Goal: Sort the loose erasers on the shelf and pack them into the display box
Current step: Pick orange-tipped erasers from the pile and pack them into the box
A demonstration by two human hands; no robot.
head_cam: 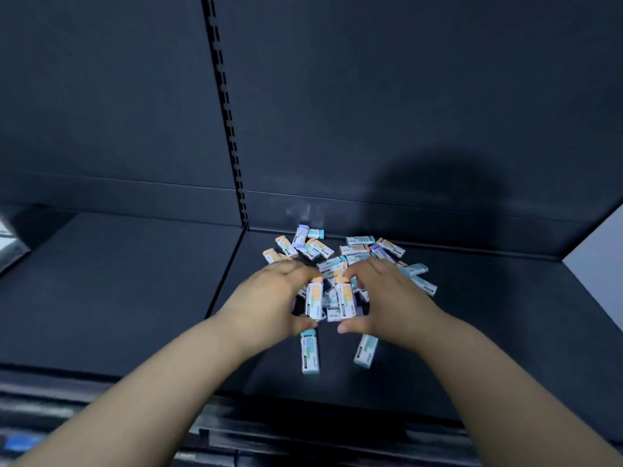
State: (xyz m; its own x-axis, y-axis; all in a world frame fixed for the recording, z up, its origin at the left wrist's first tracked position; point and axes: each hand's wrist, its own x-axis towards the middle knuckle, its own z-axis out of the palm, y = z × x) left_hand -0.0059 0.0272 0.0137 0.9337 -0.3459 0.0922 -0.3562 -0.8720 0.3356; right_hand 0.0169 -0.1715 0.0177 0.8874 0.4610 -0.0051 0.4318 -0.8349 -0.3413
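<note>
A pile of several small erasers (354, 254) in white sleeves with orange, blue or purple ends lies on the dark shelf (135, 298). My left hand (269, 301) grips an orange-ended eraser (314, 299) between fingers and thumb, held upright over the pile. My right hand (387, 301) grips a second orange-ended eraser (345, 299) the same way, right beside the first. Two blue-ended erasers (310, 352) (365, 350) lie apart from the pile, nearer to me. No display box is in view.
The shelf's dark back wall has a slotted upright (229, 129) left of the pile. A light side panel (600, 257) closes the shelf at the right. A pale object (10, 244) shows at the far left edge. The shelf's front lip (303, 429) runs below my forearms.
</note>
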